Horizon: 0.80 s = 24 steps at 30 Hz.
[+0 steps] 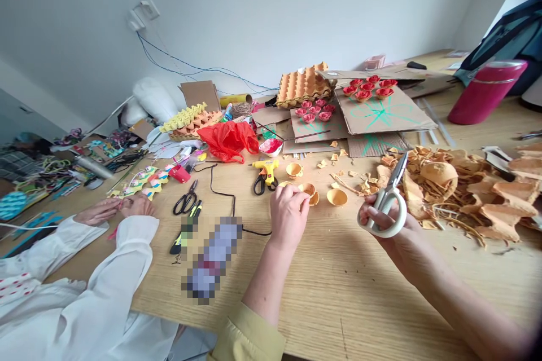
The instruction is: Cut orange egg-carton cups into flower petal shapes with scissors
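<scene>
The left hand (pixel 290 211) is at the clustered cups (pixel 309 188), fingertips nearly together; whether they pinch one, I cannot tell. A lone cup (pixel 337 197) sits between the hands. The right hand (pixel 404 242) grips white scissors (pixel 387 196), blades pointing far, slightly right.

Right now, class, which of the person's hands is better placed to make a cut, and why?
Probably the right hand: it grips the white-handled scissors, blades pointing away from the person. The left hand is at the small orange cups, with no scissors visible in it.
</scene>
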Available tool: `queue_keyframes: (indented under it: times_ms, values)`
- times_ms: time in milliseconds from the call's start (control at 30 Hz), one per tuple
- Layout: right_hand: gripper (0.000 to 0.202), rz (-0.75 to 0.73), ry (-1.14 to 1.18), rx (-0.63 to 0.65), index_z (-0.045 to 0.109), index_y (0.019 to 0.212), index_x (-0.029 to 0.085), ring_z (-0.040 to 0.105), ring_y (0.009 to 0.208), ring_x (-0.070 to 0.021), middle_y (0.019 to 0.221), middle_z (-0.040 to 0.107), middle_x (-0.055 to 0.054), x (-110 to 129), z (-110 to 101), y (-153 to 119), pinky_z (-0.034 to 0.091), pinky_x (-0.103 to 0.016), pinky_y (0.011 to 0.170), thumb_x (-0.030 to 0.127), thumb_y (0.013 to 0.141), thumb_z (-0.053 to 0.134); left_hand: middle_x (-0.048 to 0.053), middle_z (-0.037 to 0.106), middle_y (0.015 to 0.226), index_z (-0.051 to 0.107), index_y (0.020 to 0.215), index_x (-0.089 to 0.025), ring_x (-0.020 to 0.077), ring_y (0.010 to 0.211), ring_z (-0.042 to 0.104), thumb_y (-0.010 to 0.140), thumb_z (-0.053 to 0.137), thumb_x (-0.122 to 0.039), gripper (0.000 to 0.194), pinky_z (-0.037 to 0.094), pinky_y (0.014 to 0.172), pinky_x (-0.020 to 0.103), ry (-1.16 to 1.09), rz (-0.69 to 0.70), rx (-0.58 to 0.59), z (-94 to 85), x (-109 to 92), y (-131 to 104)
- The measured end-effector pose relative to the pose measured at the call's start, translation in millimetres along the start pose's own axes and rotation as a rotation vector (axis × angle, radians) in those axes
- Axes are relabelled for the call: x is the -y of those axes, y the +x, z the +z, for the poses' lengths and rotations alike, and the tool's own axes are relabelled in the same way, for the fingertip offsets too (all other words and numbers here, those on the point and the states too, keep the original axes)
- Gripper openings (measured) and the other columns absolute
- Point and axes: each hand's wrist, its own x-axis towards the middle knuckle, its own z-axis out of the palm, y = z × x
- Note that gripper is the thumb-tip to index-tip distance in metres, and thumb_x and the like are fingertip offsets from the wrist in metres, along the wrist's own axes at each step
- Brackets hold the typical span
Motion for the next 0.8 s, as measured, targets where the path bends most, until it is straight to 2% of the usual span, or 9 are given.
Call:
queue_keyframes:
  times_ms: [367, 567, 700, 800]
  values:
    - [0.039, 0.011, -0.015, 0.014, 0.063, 0.09, 0.023, 0.053, 0.067, -0.0155, 0.068, 0.062, 0.002, 2, 1, -2, 0.042, -0.031, 0.067, 0.04, 0.063, 0.086, 0.005, 0.063, 0.088, 0.067, 0.076, -0.021, 0.0223, 0.089, 0.052, 0.083, 0.065, -0.015, 0.01, 0.041, 0.08, 0.038, 0.058, 0.019, 0.081, 7.4, -4, -2]
    - [0.035, 0.024, -0.016, 0.04, 0.063, 0.091, 0.024, 0.053, 0.071, -0.015, 0.07, 0.063, 0.002, 4, 1, -5, 0.042, -0.03, 0.071, 0.039, 0.067, 0.084, 0.004, 0.062, 0.087, 0.066, 0.074, -0.021, 0.0224, 0.088, 0.051, 0.082, 0.067, -0.015, 0.009, 0.04, 0.079, 0.039, 0.086, -0.006, 0.111, 9.5, -5, -3]
    - [0.034, 0.027, -0.019, 0.054, 0.064, 0.092, 0.024, 0.054, 0.072, -0.0145, 0.072, 0.063, 0.002, 5, 1, -6, 0.043, -0.03, 0.074, 0.038, 0.068, 0.085, 0.005, 0.063, 0.093, 0.069, 0.084, -0.022, 0.0229, 0.09, 0.05, 0.083, 0.067, -0.02, 0.003, 0.041, 0.08, 0.039, 0.07, -0.008, 0.093, 7.2, -9, -3]
    - [0.034, 0.016, -0.019, 0.051, 0.065, 0.092, 0.025, 0.054, 0.072, -0.0145, 0.072, 0.063, 0.003, 5, 0, -5, 0.044, -0.029, 0.074, 0.039, 0.068, 0.084, 0.005, 0.064, 0.1, 0.068, 0.099, -0.024, 0.0231, 0.094, 0.05, 0.087, 0.063, -0.023, 0.013, 0.041, 0.083, 0.039, 0.035, 0.056, 0.125, 7.7, -19, -3]
